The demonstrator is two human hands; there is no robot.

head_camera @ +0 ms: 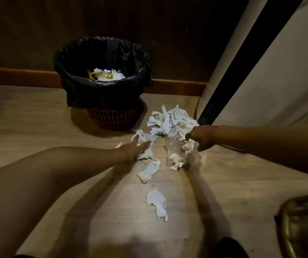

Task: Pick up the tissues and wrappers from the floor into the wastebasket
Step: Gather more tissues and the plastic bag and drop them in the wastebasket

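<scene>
A red mesh wastebasket (pixel 112 120) lined with a black bag (pixel 101 58) stands by the wall, holding white tissues and a yellow wrapper (pixel 106 75). White crumpled tissues lie scattered on the wooden floor: a big pile (pixel 170 120) right of the basket, one tissue (pixel 148 170) nearer me, another (pixel 158 202) closest. My left hand (pixel 136 148) lies flat with fingers spread on a tissue (pixel 145 151). My right hand (pixel 201 136) is shut on a clear plastic wrapper with tissues inside (pixel 179 153).
A dark wood wall with an orange-brown baseboard (pixel 19 77) runs behind the basket. A white panel with a black stripe (pixel 242 71) leans at the right. A brass-rimmed object (pixel 298 226) sits at the lower right.
</scene>
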